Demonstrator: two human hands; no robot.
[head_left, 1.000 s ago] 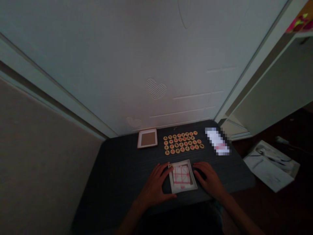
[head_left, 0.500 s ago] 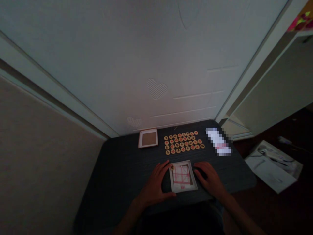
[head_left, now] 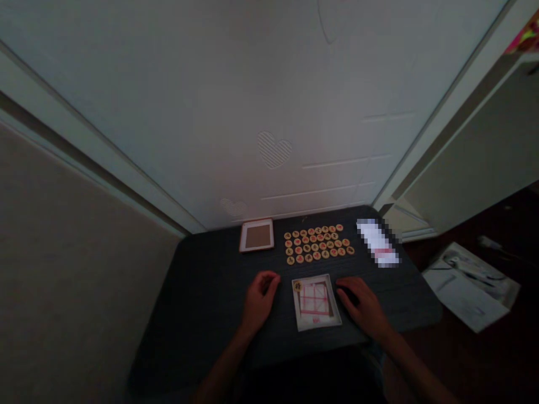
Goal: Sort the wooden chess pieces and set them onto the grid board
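Observation:
A shallow white open box [head_left: 295,314] lies on the dark table, with a folded paper printed in red lines [head_left: 315,298] inside. One round xiangqi piece [head_left: 298,286] sits in its far left corner. To the left of the box, apart from it, is my left hand [head_left: 259,297], fingers curled and the thumb meeting the fingertips; nothing shows between them. Resting on the table just right of the box is my right hand [head_left: 362,303], bent, with thumb and fingers apart and nothing in it. Beyond the box, several xiangqi pieces [head_left: 315,247] with red or black characters lie in rows.
A brown-bottomed box lid [head_left: 241,241] lies at the back of the table [head_left: 202,303]. At the back right is a blurred-out white item [head_left: 377,242]. A white panelled surface [head_left: 236,140] rises behind the table. A white box [head_left: 471,289] stands lower down at right.
My left hand has let go of the box's left side, drawn away to the left and curled its fingers. The right hand has stayed beside the box. The view has shifted slightly.

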